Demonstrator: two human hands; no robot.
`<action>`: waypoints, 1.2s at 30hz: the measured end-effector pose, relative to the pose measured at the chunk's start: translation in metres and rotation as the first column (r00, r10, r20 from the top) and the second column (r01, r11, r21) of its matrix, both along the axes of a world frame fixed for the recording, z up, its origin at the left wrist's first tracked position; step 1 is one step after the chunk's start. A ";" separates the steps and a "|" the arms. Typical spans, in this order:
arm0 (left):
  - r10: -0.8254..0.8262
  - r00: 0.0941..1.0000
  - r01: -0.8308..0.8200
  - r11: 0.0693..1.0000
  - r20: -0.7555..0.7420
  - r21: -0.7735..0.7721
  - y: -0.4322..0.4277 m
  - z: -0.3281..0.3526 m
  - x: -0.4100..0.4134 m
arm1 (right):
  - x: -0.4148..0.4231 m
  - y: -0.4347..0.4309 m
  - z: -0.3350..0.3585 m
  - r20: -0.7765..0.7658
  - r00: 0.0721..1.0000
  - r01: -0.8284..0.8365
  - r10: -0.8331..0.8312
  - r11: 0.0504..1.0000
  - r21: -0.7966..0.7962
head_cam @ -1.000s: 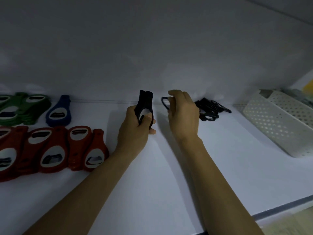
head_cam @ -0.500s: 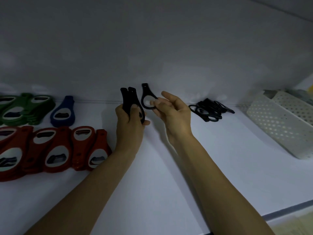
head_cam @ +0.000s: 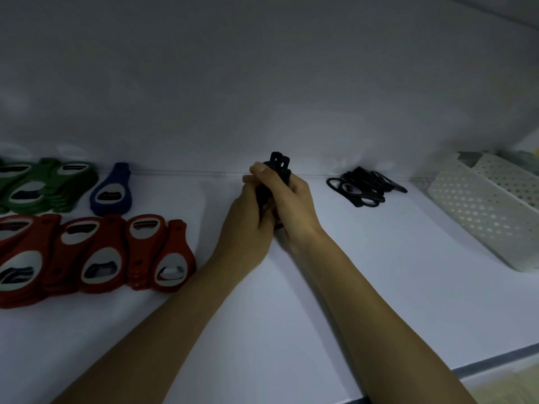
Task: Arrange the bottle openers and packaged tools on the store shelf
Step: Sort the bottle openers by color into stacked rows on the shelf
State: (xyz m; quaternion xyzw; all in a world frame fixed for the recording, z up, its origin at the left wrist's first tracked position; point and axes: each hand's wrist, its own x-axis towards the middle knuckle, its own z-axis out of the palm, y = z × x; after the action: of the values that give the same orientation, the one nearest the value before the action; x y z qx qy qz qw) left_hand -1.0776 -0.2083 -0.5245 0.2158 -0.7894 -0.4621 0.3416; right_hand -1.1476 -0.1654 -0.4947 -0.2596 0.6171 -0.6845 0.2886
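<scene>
A small stack of black bottle openers [head_cam: 279,166] stands upright near the back of the white shelf [head_cam: 364,272], and both hands are wrapped round it. My left hand [head_cam: 248,220] grips it from the left with the thumb on top. From the right, my right hand [head_cam: 294,211] curls its fingers round the same stack. Most of the stack is hidden between my palms. A loose pile of black bottle openers [head_cam: 364,188] lies on the shelf to the right.
Red bottle openers [head_cam: 96,255] lie in an overlapping row at the left front. Behind them are green bottle openers [head_cam: 43,185] and one blue bottle opener [head_cam: 112,192]. White perforated baskets [head_cam: 481,208] stand at the right. The shelf's front edge [head_cam: 495,360] runs along the lower right.
My right hand picked one black opener from the pile, carried it left and joined it to the stack in my left hand. Both hands now clasp the stack together.
</scene>
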 end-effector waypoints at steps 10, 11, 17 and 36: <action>0.016 1.000 -0.016 0.999 0.004 0.032 -0.004 -0.014 -0.014 | 0.001 -0.003 -0.011 -0.426 0.904 0.047 -0.023 0.998 0.046; 0.027 1.000 -0.027 0.999 0.001 0.020 -0.004 -0.017 -0.016 | 0.001 -0.003 -0.012 -0.434 0.900 0.061 -0.036 0.997 0.042; 0.054 0.997 -0.044 0.988 0.057 -0.151 -0.007 -0.012 -0.009 | -0.003 -0.004 -0.014 -0.461 0.878 0.120 -0.130 0.991 -0.053; 0.083 0.974 -0.030 0.969 0.212 -0.244 -0.014 -0.027 -0.021 | -0.002 -0.011 -0.016 -0.377 0.915 0.148 -0.145 0.989 -0.022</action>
State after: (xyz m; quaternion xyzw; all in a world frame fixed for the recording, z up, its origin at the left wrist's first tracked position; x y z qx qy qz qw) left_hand -1.0981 -0.2224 -0.5515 0.2454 -0.8658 -0.3270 0.2885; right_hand -1.1493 -0.1764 -0.5109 -0.3384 0.6810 -0.6394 0.1133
